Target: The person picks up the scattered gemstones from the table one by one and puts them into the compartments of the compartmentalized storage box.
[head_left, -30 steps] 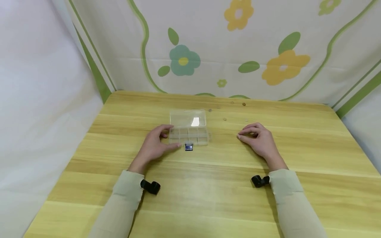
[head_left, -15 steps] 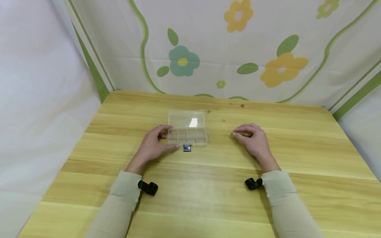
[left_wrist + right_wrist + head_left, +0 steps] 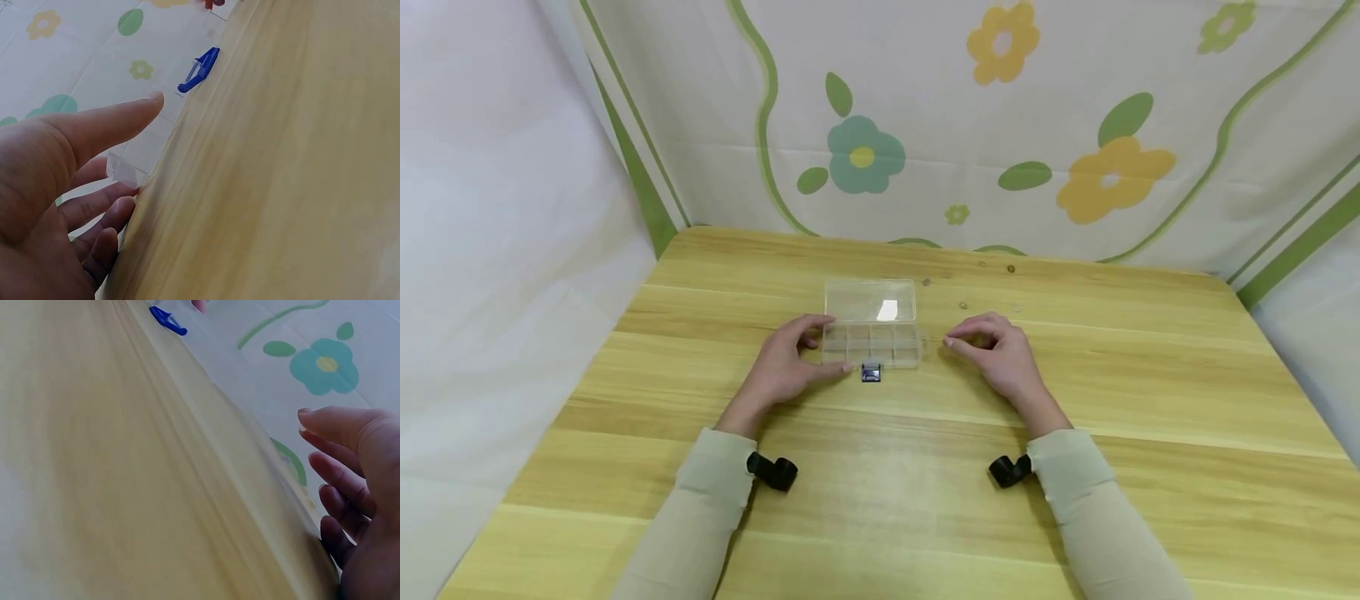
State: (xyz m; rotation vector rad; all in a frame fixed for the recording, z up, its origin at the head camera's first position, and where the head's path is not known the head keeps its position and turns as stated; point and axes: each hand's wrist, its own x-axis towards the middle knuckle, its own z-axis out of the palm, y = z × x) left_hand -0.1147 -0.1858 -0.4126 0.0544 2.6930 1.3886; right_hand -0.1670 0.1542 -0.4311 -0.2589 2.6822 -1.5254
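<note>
A clear plastic compartment box (image 3: 883, 342) lies with its transparent lid (image 3: 865, 300) folded back, behind the divided base. My left hand (image 3: 784, 362) holds the box's left end, thumb along the front side and fingers at the back corner. A blue latch (image 3: 871, 372) juts from the front edge; in the left wrist view this blue latch (image 3: 200, 70) stands beyond the thumb tip. To the right of the box, my right hand (image 3: 992, 350) brings thumb and forefinger together. A tiny pale piece (image 3: 302, 427) shows between those fingertips in the right wrist view; its kind is too small to make out.
Several tiny ring-like or bead-like pieces lie scattered behind and right of the box, among them a brown one (image 3: 1011, 269), a grey one (image 3: 926, 282) and a tan one (image 3: 963, 305). A flower-printed curtain (image 3: 955, 125) hangs along the wooden table's (image 3: 895, 500) back edge.
My right hand has moved left across the table toward the box, fingertips still pinched. The left hand and the box have stayed in place.
</note>
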